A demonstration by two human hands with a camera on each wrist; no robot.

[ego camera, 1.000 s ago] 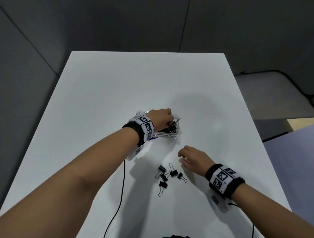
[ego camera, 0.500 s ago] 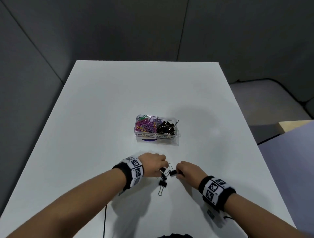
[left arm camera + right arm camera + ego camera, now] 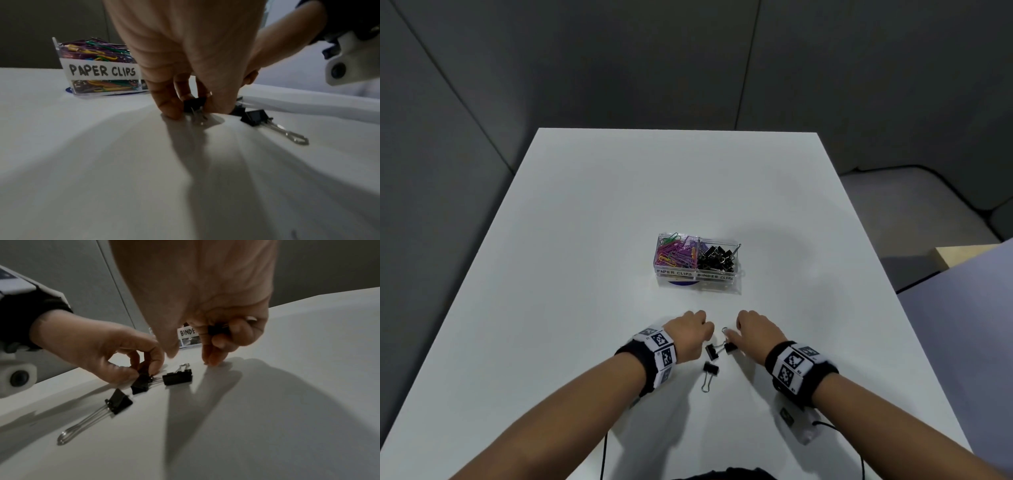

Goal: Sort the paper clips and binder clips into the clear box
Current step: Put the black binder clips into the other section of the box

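Left hand pinches a small black metal binder clip on the white tabletop. Right hand curls around another black clip. Clear plastic two-compartment box sits at twelve o'clock.

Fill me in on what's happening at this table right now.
A person is sorting clips into a clear box with two compartments: coloured paper clips in the left one, black binder clips in the right. Both hands are down at the few binder clips left on the white table. The left hand pinches one binder clip against the table; the right hand holds another clip curled in its fingers. Three more lie loose between them.
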